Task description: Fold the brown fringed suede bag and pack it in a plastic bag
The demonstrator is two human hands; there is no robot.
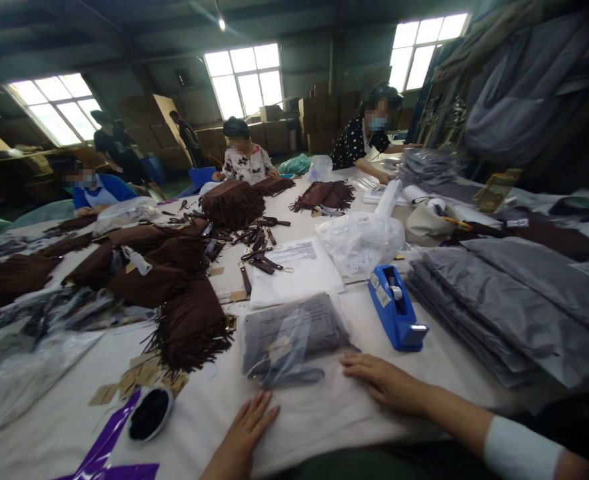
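Observation:
A grey pouch (294, 330) lies in front of me inside a clear plastic bag (319, 407), with a tan tag and a dark strap (294, 378) showing through the film. My left hand (249, 423) rests at the bag's near left edge, fingers stretched out and holding nothing. Over on the right side of the bag, my right hand (382, 380) lies flat, its fingers extended and touching the plastic. Just beyond that hand stands a blue tape dispenser (397, 310).
Stacked grey items in plastic (504, 300) lie at right. Brown fringed bags (189, 320) pile up at left, near tan tags (139, 380), a dark-filled round container (150, 413) and purple tape (109, 440). Dark straps (259, 253) lie beyond a white sheet (294, 270). Several people work across the table.

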